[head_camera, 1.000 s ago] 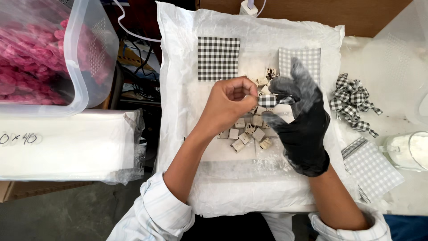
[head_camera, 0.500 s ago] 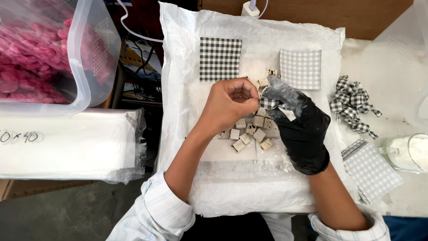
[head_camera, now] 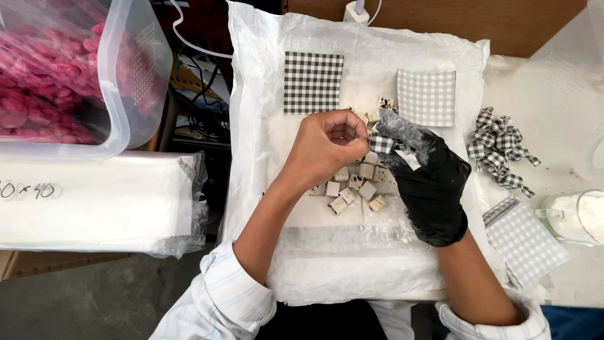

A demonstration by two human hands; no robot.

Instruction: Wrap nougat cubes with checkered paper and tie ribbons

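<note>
My bare left hand [head_camera: 328, 146] and my right hand [head_camera: 428, 179], in a black glove, meet over a white plastic-covered pad [head_camera: 327, 252]. Between their fingertips they pinch a small black-and-white checked piece [head_camera: 382, 144]. Just below the hands lies a cluster of several small pale square blocks [head_camera: 353, 190]. A dark checked fabric square [head_camera: 313, 82] lies flat on the pad above my left hand. A lighter checked square [head_camera: 426, 97] lies above my right hand.
A pile of checked bows [head_camera: 500, 151] and a light checked sheet [head_camera: 527, 242] lie at the right, near a jar of white powder [head_camera: 579, 217]. At the left stand a clear tub of pink items [head_camera: 56, 75] and a wrapped white stack [head_camera: 94, 201].
My gloved right hand has lowered from a raised, spread pose and closed in on the checked piece beside my left hand. The left hand has barely moved.
</note>
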